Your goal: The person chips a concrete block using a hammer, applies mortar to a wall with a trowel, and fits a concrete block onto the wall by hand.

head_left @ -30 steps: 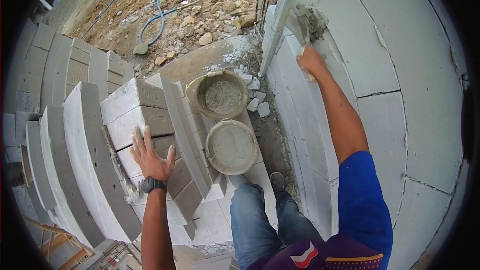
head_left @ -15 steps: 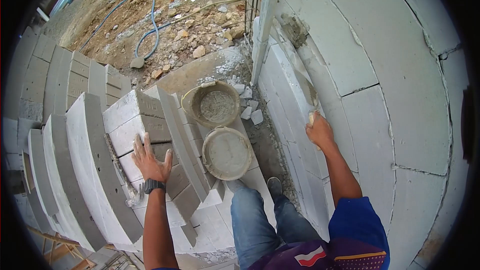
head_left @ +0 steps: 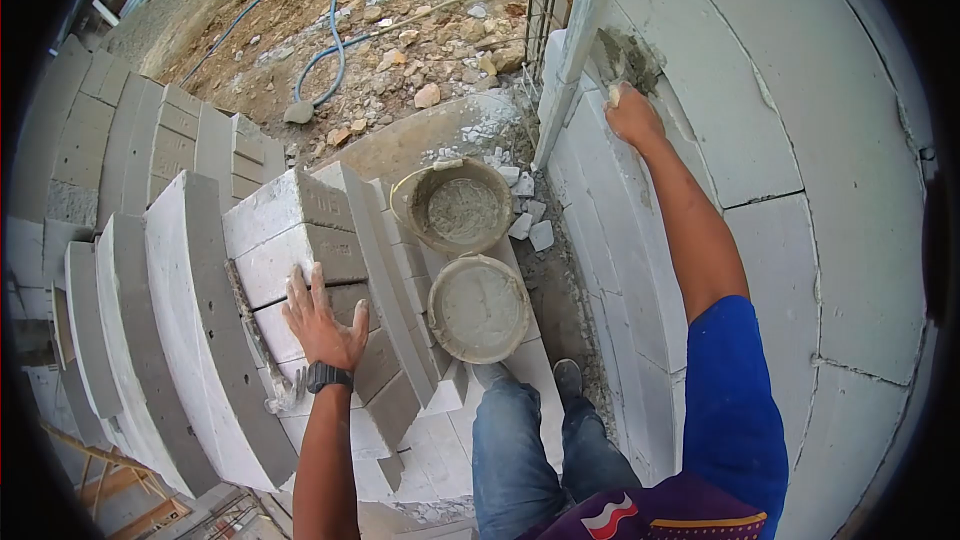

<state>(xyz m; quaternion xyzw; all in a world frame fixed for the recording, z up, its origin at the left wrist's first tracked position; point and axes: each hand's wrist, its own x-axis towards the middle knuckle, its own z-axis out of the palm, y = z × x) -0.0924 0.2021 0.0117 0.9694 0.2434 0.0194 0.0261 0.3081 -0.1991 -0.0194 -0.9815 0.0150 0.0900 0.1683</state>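
Note:
My left hand (head_left: 325,323), with a dark watch at the wrist, rests open on a stack of pale grey concrete blocks (head_left: 262,258), its fingers spread over their faces. Further up and to the right, my right hand (head_left: 636,120) is closed around the pale handle of a trowel (head_left: 614,93) at the block wall (head_left: 740,150). The trowel's blade is hard to make out. Just beyond that hand, a patch of wet grey mortar (head_left: 632,62) clings to the wall. Between my arms stand a bucket of lumpy mortar (head_left: 462,208) and a bucket of smoother grey mix (head_left: 480,308).
More block stacks (head_left: 205,310) stand to the left. Broken block pieces (head_left: 540,235) lie by the wall's foot. A metal post (head_left: 572,60) and rebar (head_left: 548,0) rise at the wall's end. A blue hose (head_left: 341,55) crosses the rubble ahead.
My right hand has moved forward along the wall with the trowel, up to the mortar patch, and the arm is straighter. My left hand stays on the blocks. The view has shifted slightly.

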